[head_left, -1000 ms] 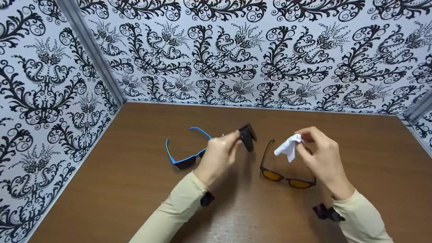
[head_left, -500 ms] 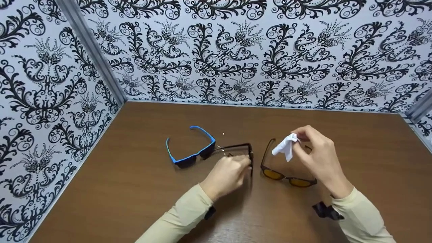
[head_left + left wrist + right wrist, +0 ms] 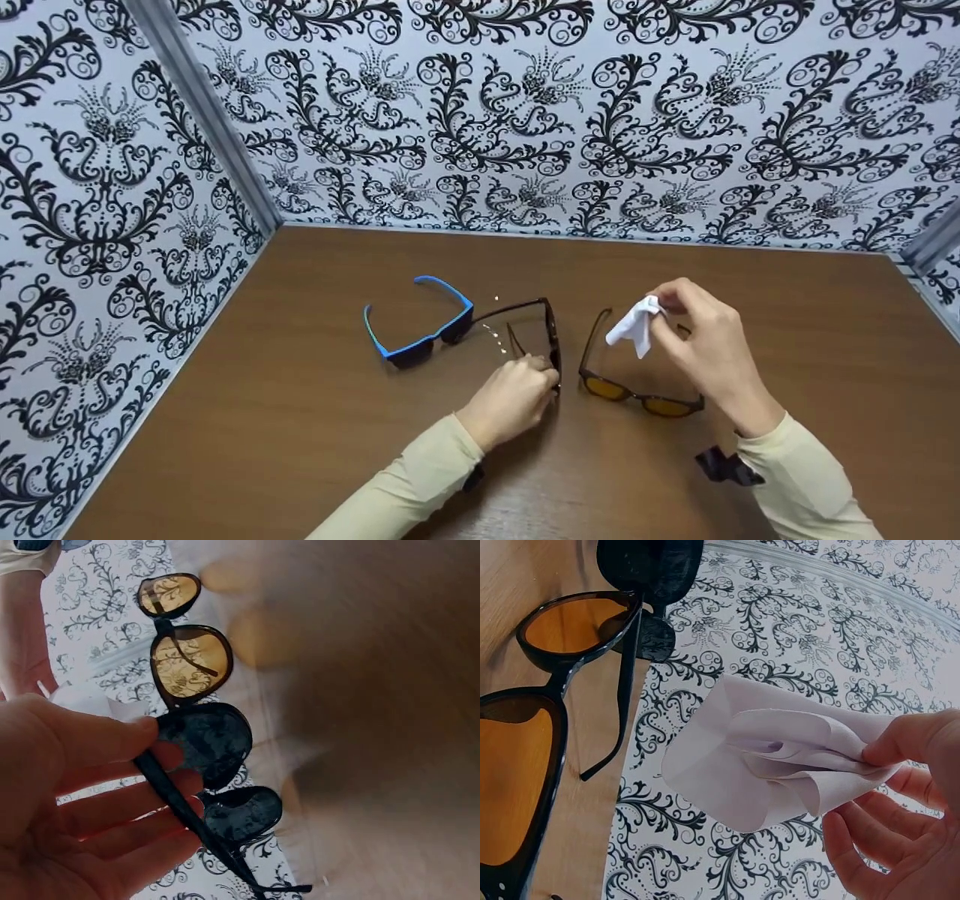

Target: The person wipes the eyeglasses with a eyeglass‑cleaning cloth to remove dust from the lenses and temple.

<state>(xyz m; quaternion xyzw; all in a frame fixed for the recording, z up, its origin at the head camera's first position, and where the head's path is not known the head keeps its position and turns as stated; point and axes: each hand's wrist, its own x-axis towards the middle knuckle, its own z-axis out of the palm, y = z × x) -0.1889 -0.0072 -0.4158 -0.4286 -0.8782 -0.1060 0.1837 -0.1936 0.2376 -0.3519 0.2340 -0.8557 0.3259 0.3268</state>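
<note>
Thumb and fingers of my left hand (image 3: 511,397) pinch black sunglasses (image 3: 551,330) at one end of the frame, near the hinge. Their temples point left, and one tip meets the blue-framed sunglasses (image 3: 411,355) or lies very close. The left wrist view shows the dark lenses (image 3: 216,739) beyond my thumb. My right hand (image 3: 712,356) pinches a folded white cloth (image 3: 632,328) above the brown-framed glasses with orange lenses (image 3: 606,388). In the right wrist view the cloth (image 3: 757,757) hangs from thumb and fingertips, apart from those glasses.
Small white bits (image 3: 495,337) lie on the brown table (image 3: 300,435) between the blue-framed and black sunglasses. Patterned white panels (image 3: 510,112) stand along the back and left side of the table.
My left hand has brought the black sunglasses down from a raised, turned position to the table between the other two pairs. The blue-framed pair has shifted slightly left. My right hand has barely moved.
</note>
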